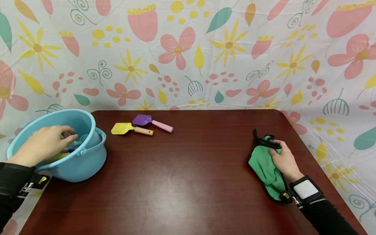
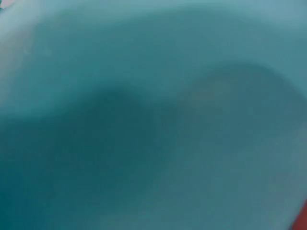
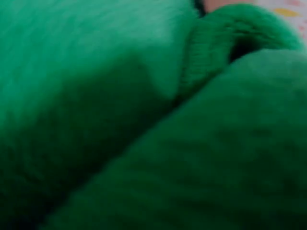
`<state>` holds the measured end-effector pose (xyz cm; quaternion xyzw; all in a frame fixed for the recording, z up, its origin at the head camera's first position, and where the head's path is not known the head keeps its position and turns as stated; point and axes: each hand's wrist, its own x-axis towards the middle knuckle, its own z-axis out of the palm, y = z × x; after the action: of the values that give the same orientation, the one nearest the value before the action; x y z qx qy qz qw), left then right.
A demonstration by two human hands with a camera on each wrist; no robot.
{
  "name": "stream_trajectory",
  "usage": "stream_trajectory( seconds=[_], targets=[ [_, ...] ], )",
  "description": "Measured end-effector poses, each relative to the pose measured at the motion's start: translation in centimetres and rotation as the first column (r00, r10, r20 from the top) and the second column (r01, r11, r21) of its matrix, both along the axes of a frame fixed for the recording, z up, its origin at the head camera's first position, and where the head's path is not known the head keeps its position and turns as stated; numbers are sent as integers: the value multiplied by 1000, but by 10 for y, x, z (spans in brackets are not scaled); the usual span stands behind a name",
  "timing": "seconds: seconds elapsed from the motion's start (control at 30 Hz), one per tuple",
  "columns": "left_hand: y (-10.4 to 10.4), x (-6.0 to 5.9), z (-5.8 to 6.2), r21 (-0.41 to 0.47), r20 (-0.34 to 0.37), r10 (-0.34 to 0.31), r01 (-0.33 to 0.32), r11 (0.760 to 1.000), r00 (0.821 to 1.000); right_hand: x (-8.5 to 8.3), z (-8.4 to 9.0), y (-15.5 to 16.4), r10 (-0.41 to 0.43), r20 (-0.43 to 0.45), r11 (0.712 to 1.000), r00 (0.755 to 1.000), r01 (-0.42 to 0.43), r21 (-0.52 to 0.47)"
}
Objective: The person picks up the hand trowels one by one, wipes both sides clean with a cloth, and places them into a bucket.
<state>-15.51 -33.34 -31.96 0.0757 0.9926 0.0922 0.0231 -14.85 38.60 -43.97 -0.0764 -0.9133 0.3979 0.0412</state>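
Two toy shovels, one yellow (image 1: 131, 128) and one purple (image 1: 152, 122), lie on the desk (image 1: 188, 182) beside the blue bucket (image 1: 77, 163). Left hand (image 1: 44, 143) reaches inside the bucket; its grip cannot be told. Right hand (image 1: 284, 160) rests curled on the green cloth (image 1: 262, 164) at the desk's right side.

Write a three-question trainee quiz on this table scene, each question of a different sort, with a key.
1. True or false: the left hand reaches into the blue bucket.
2. What does the right hand grip? A) purple shovel B) green cloth C) yellow shovel
3. Fill in: the yellow shovel lies beside the ____ shovel.

Key: 1 true; 2 B, the green cloth; 3 purple.
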Motion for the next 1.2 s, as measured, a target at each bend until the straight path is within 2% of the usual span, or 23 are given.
stream_trajectory(
  seconds=[0.1, 0.2, 0.33, 0.5, 0.6, 0.67, 0.77, 0.83, 0.87, 0.9, 1.0, 1.13, 1.2],
  targets=[
    [10, -1, -1, 39, -85, -69, 72, 997, 994, 1, -3, -1, 16, 13, 997, 1000, -17, 81],
    [19, 0, -2, 62, -185, -124, 137, 989, 975, 1, -4, -1, 39, 29, 994, 999, -42, 102],
    [28, 5, -2, 119, -227, -147, 177, 977, 963, 1, -5, 0, 56, 51, 993, 997, -61, 102],
    [39, 11, -1, 163, -190, -110, 141, 977, 976, 1, -3, 2, 63, 70, 993, 996, -69, 91],
    [48, 16, 3, 139, -222, -64, 97, 986, 973, 3, 0, 3, 72, 74, 994, 995, -77, 73],
    [57, 18, 6, 111, -293, -59, 95, 989, 954, 4, 2, 4, 79, 72, 995, 994, -83, 56],
    [75, 20, 10, 68, -426, -99, 141, 988, 899, 6, 7, 5, 77, 67, 997, 995, -78, 19],
    [89, 19, 11, 46, -487, -131, 175, 983, 863, 7, 11, 5, 74, 54, 997, 996, -73, -6],
    [96, 18, 11, 41, -503, -145, 191, 981, 852, 7, 14, 5, 73, 48, 997, 996, -72, -16],
    [103, 17, 11, 40, -502, -157, 204, 978, 851, 7, 17, 4, 75, 40, 997, 996, -74, -20],
    [123, 9, 6, 35, -461, -178, 218, 975, 869, 7, 26, 4, 93, 19, 996, 996, -92, -13],
    [148, -8, -7, 48, -356, -181, 211, 976, 917, 8, 40, 1, 119, -9, 993, 993, -119, 9],
    [161, -20, -16, 55, -301, -199, 225, 973, 933, 10, 47, 1, 120, -33, 992, 992, -119, 32]
  ],
)
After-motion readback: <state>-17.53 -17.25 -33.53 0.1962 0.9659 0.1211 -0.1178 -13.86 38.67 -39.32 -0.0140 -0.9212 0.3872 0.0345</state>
